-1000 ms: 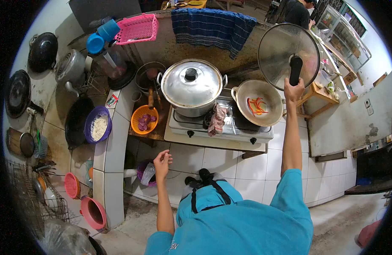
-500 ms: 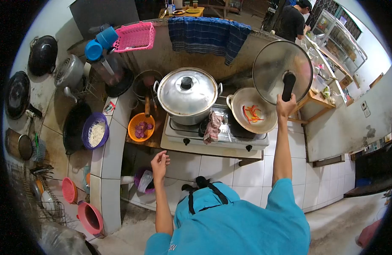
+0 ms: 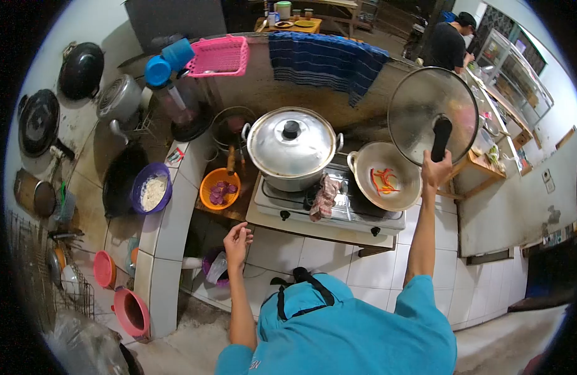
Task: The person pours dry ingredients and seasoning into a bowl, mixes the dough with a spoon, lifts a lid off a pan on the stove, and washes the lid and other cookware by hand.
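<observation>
My right hand [image 3: 436, 167] grips the black handle of a round glass lid [image 3: 420, 106], raised up behind and above the wok. Red chilli slices [image 3: 383, 181] lie in the light-coloured wok [image 3: 401, 197] on the right burner of the gas stove [image 3: 288, 206]. A large lidded aluminium pot [image 3: 293, 147] stands on the left burner, with a checked cloth [image 3: 324, 199] at its right front. In front of the stove's left end hangs my left hand [image 3: 237, 242], fingers loosely bent, with nothing visible in it. Nearest it is an orange basket [image 3: 204, 192] of sliced shallots [image 3: 222, 192].
On the tiled ledge at left sits a purple basin [image 3: 138, 204] of white food. A blue towel [image 3: 329, 59] and pink basket [image 3: 218, 56] rest on the back wall. Another person [image 3: 448, 47] stands at the far right counter. Pink buckets [image 3: 132, 312] are at lower left.
The whole view has shifted, so the stove, wok and pot appear farther right and slightly lower. My right hand still holds the lid aloft; my left hand stays nearly in place.
</observation>
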Motion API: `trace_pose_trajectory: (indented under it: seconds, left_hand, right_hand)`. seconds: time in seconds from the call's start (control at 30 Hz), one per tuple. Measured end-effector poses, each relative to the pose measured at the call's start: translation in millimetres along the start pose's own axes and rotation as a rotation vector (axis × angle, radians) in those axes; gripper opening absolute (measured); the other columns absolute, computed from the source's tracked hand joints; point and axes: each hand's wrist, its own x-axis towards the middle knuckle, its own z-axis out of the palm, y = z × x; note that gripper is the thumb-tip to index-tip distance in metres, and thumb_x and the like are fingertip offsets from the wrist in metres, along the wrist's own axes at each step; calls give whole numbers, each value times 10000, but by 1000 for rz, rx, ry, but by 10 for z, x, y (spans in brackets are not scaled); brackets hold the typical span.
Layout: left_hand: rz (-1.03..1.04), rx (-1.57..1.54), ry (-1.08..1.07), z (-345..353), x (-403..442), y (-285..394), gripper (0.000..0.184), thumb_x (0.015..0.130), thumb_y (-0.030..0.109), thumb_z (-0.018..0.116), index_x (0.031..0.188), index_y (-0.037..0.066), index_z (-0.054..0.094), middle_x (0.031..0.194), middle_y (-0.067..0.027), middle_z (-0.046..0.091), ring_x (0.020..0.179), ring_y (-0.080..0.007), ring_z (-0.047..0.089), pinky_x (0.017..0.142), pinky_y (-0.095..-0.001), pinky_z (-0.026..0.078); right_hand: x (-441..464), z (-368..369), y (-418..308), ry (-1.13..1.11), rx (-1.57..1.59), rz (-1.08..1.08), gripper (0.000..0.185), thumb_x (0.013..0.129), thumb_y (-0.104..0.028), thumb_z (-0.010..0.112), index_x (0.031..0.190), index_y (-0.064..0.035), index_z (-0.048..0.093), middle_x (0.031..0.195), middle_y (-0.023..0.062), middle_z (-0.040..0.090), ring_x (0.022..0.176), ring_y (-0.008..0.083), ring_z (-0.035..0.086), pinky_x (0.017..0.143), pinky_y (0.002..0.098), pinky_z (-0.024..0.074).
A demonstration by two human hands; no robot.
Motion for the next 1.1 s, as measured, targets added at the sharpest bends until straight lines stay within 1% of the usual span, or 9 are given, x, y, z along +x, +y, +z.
trace_pose_trajectory:
  seconds: [0.17,0.3,0.37,0.4,0.5,0.63,0.77,0.87,1.1]
  left_hand:
    - [30,-66,84,-250,-25,37,228,948,161,521,1109,22,602,874,-29,620,739,-93,600,633,-225,501]
    - [66,-79,176,-601,-37,86,219,949,153,519,1103,26,609,866,-30,620,758,-100,604,644,-232,500]
    - [58,-110,228,-770,-52,151,224,947,162,525,1107,28,606,872,-32,618,770,-102,603,653,-235,502]
    - [55,-119,248,-856,-46,193,228,946,170,529,1111,33,604,879,-32,617,773,-103,603,655,-235,504]
    - [86,-157,275,-1174,6,222,236,942,181,535,1118,37,598,898,-34,612,780,-110,603,663,-239,511]
    - [99,-184,305,-1652,153,280,242,945,180,528,1125,32,592,913,-37,605,784,-113,602,669,-243,517]
    - [87,-167,364,-2189,297,411,246,948,178,520,1129,26,588,911,-42,602,790,-114,599,681,-245,517]
    - [132,-197,373,-2596,327,437,249,948,183,525,1123,21,594,903,-37,608,789,-102,593,680,-227,498]
    - [117,-245,491,-3319,212,556,241,948,192,530,1108,29,607,890,-24,613,790,-90,580,679,-224,486]
  right_hand:
    - [42,-21,-206,-135,-103,47,319,680,-191,720,898,8,597,747,112,633,662,216,597,644,344,467]
    - [107,-1,-734,-198,-166,-59,365,720,-195,695,995,22,588,802,101,642,729,202,608,698,331,466]
    - [105,68,-1017,-311,-64,-2,358,722,-174,695,1000,20,579,778,78,616,704,181,582,685,310,456]
    - [72,200,-1087,-298,149,-73,304,724,-138,685,968,6,577,760,46,584,672,155,544,664,293,444]
    - [-50,490,-1408,-381,172,-160,261,727,-108,672,944,-2,575,756,26,563,666,138,517,653,279,435]
    - [-469,915,-2335,-516,347,-249,236,716,-23,652,933,16,570,817,41,601,753,118,542,710,255,444]
    - [-1041,1449,-3318,-486,487,-367,233,711,-14,645,926,34,569,803,36,586,745,111,529,699,247,439]
    - [-1519,1657,-4078,-572,720,-316,223,703,-27,647,895,25,547,747,4,542,698,80,489,654,220,409]
    - [-2519,2146,-5335,-754,925,-281,235,713,-9,650,928,23,561,807,31,584,744,108,520,689,236,427]
